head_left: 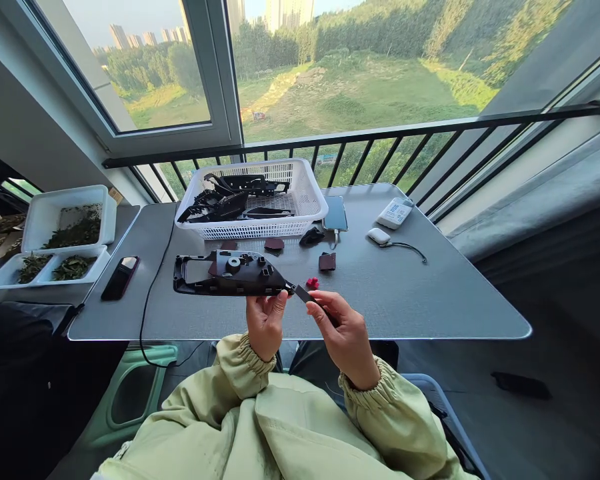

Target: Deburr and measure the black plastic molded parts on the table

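Observation:
My left hand (265,321) is closed on the right end of a long black plastic frame part (227,273), held level over the grey table (430,293). Just to its right, my right hand (341,333) pinches a small dark flat strip (307,297) whose tip sits next to the part's right end. A small red piece (313,283) lies on the table just behind the strip. Both sleeves are pale green.
A white basket (307,200) of black plastic parts stands behind. Near it lie small dark pieces (327,261), a phone (336,213), a white earbud case (379,235), a white device (395,212). Left: a black phone (120,277), a cable (153,287), white trays of leaves (65,230).

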The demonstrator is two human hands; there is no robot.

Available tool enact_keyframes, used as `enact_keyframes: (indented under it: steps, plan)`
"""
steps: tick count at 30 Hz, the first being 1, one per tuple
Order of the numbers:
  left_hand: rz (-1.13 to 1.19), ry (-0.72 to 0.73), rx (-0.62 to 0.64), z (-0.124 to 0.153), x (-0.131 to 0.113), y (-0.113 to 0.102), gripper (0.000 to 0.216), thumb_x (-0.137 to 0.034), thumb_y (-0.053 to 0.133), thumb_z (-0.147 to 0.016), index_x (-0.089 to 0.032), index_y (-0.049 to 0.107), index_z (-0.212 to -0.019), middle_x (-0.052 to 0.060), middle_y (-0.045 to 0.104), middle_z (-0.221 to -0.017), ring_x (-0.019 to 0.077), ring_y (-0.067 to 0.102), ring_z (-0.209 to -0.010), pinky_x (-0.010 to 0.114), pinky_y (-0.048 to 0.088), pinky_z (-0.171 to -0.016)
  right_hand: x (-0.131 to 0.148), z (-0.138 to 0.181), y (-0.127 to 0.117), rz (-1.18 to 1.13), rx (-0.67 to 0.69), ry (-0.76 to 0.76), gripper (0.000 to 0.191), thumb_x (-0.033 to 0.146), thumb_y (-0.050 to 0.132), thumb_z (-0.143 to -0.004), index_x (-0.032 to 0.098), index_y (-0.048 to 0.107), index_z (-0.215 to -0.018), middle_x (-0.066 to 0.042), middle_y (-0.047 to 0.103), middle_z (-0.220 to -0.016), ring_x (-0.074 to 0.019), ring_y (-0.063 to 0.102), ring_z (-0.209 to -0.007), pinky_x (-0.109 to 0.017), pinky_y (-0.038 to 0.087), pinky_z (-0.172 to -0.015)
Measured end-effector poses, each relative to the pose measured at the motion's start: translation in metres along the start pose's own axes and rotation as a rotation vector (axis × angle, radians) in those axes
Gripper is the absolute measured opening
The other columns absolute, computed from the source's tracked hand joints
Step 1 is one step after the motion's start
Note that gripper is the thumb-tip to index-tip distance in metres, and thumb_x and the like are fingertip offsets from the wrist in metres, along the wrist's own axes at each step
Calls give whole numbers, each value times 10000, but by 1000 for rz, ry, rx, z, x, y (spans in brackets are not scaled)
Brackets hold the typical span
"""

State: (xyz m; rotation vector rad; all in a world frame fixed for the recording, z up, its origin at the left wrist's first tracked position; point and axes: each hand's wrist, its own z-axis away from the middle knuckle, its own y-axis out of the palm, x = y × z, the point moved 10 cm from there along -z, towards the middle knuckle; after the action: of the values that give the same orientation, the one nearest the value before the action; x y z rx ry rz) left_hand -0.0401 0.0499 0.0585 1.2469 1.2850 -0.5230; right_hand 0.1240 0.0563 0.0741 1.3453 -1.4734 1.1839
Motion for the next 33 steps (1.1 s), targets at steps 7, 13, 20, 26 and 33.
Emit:
enact_keyframes:
  steps: [7, 13, 20, 26, 33]
  plan:
    - [-141, 54, 24, 3, -3, 1, 247, -364, 684, -803, -192, 638, -974, 72, 730, -950, 184, 693, -891, 280, 542, -802, 26, 10, 5, 341, -48, -247, 125, 281, 579, -895, 200, 643, -965, -26, 727, -800, -132, 656, -624, -226, 531, -603]
    - [-200, 64, 52, 4, 2, -2, 196, -329, 666, -819, -177, 650, -943, 70, 737, -920, 189, 702, -848, 302, 538, -815, 28, 7, 0, 404, -118, -277, 121, 275, 577, -900, 194, 640, -963, -26, 735, -806, -128, 657, -603, -219, 531, -585]
    - [-189, 64, 67, 4, 1, 1, 198, -329, 659, -824, -178, 649, -952, 78, 741, -956, 197, 704, -882, 304, 545, -819, 30, 7, 2, 387, -62, -276, 124, 274, 567, -905, 194, 641, -963, -26, 730, -801, -129, 662, -618, -212, 527, -584]
    - [-144, 74, 50, 2, -3, 2, 235, -362, 672, -814, -197, 654, -980, 71, 738, -981, 197, 691, -948, 296, 528, -851, 25, 6, 4, 337, -43, -223, 144, 295, 555, -908, 192, 636, -969, -17, 703, -745, -134, 657, -608, -220, 524, -575]
    - [-127, 48, -1, 1, -2, -1, 276, -412, 690, -791, -203, 648, -966, 65, 733, -952, 203, 680, -947, 315, 505, -882, 16, 5, -7, 244, -109, -161, 166, 323, 580, -884, 205, 648, -979, -32, 700, -782, -145, 654, -639, -249, 527, -605]
